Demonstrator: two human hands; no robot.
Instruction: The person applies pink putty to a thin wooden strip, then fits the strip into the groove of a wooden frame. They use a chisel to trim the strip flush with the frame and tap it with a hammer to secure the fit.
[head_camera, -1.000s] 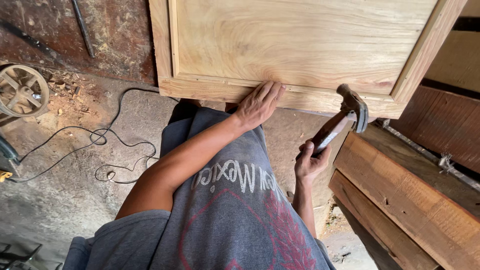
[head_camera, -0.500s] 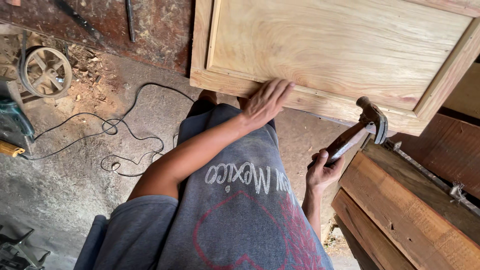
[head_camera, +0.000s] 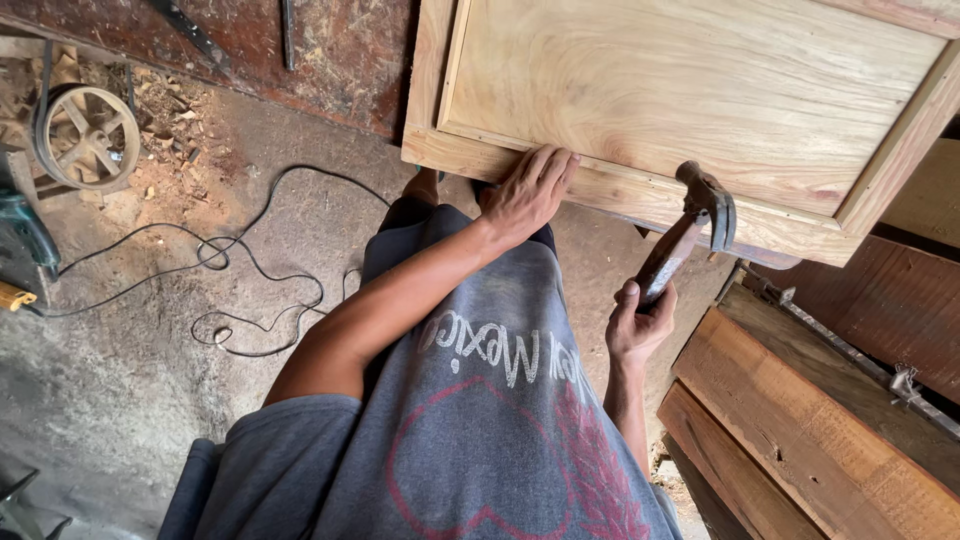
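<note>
A pale wooden door panel (head_camera: 700, 90) with a raised frame fills the upper right of the head view. My left hand (head_camera: 528, 190) lies flat on the panel's near rail, fingers spread along the edge. My right hand (head_camera: 640, 322) grips the wooden handle of a claw hammer (head_camera: 690, 230), whose metal head sits just at the panel's lower rail near its right corner. My grey shirt with a pink printed heart covers the lower middle of the view and hides my legs.
A black cable (head_camera: 250, 290) loops over the dusty concrete floor at left. A metal pulley wheel (head_camera: 85, 135) and wood shavings lie at the upper left. Stacked reddish planks (head_camera: 800, 420) with a metal clamp bar stand at the right.
The view has shifted, so the panel sits further right in the frame. My left hand stays on the rail. The hammer head stays close to the panel's lower rail.
</note>
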